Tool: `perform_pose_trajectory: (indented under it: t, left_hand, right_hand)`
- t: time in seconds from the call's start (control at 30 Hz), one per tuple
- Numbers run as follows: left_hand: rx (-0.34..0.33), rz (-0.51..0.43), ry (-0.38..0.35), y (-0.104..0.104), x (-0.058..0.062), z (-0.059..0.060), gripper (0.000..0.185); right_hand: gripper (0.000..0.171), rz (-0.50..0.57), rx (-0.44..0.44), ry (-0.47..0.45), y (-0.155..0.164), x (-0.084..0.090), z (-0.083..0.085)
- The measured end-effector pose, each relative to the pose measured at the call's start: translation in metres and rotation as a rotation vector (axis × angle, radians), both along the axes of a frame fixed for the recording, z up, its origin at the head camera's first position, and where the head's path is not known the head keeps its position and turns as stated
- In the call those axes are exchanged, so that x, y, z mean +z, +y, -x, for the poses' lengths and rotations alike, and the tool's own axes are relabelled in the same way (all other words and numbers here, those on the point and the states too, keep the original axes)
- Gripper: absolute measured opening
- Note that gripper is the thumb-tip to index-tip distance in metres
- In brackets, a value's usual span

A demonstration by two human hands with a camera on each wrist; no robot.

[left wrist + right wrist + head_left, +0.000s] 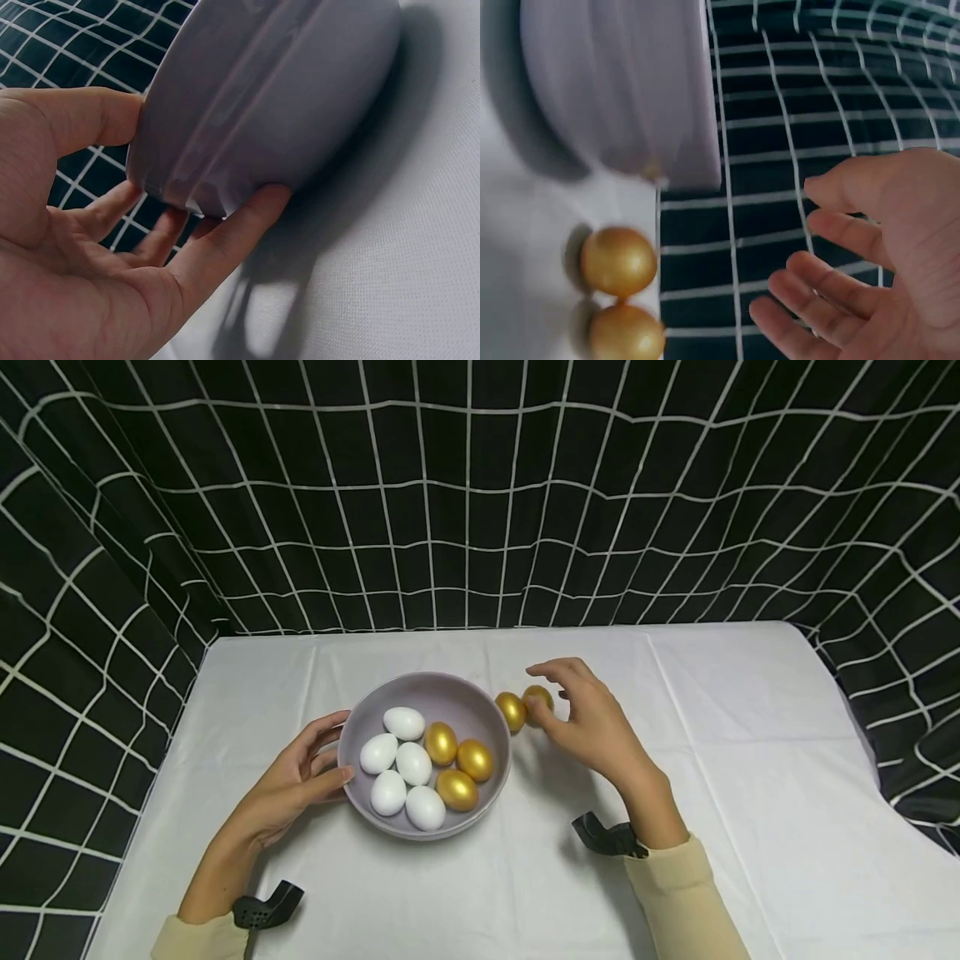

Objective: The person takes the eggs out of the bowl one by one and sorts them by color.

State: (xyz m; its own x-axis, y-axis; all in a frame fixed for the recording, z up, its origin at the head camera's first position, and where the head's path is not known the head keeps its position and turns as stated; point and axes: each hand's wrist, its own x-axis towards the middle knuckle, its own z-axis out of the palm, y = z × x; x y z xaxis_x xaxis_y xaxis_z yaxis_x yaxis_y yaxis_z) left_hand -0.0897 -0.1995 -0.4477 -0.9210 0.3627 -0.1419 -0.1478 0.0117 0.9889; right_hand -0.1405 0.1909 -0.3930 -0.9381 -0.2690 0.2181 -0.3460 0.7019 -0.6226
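Left hand (296, 781) cups grey bowl (480, 710) rim, thumb and fingers steadying it on worktop (750, 793). Right hand (588, 718) loosely open, empty, hovering just right of bowl beside two gold eggs (525, 708). Bowl holds five white eggs (401, 764), three gold.

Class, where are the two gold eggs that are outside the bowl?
In the head view the two gold eggs lie side by side on the tablecloth, just right of the bowl, by the right hand's fingertips.
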Motion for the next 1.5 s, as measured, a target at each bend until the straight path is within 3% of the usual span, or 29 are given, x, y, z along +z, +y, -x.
perform_pose_trajectory:
  t: [0.13, 0.33, 0.5, 0.67, 0.87, 1.13, 1.33, 1.5]
  left_hand:
    - [0.002, 0.0, -0.001, 0.001, 0.0, 0.002, 0.078]
    - [0.005, 0.0, 0.002, 0.0, 0.002, 0.003, 0.079]
    - [0.002, -0.005, -0.001, 0.0, 0.002, 0.002, 0.079]
    - [0.0, -0.013, 0.006, 0.0, 0.001, -0.001, 0.078]
    - [-0.004, 0.004, 0.013, -0.002, 0.004, -0.002, 0.078]
    - [0.002, 0.011, 0.015, -0.003, 0.004, -0.004, 0.078]
    - [-0.022, -0.007, 0.017, -0.001, 0.001, -0.001, 0.078]
    - [-0.025, -0.005, 0.011, 0.0, 0.001, 0.0, 0.078]
  right_hand:
    - [0.036, -0.007, 0.133, 0.02, -0.021, 0.016, -0.004]
    - [0.041, -0.18, 0.313, -0.006, -0.052, 0.031, -0.002]
    - [0.041, -0.314, 0.389, -0.083, -0.076, 0.033, 0.005]
    - [0.042, -0.522, 0.403, -0.178, -0.099, 0.034, 0.011]
    - [0.015, -0.668, 0.49, -0.16, -0.117, 0.028, 0.022]
    - [0.022, -0.735, 0.505, -0.149, -0.135, 0.021, 0.025]
    - [0.04, -0.693, 0.481, -0.219, -0.137, 0.015, 0.024]
    - [0.046, -0.642, 0.48, -0.204, -0.133, 0.018, 0.025]
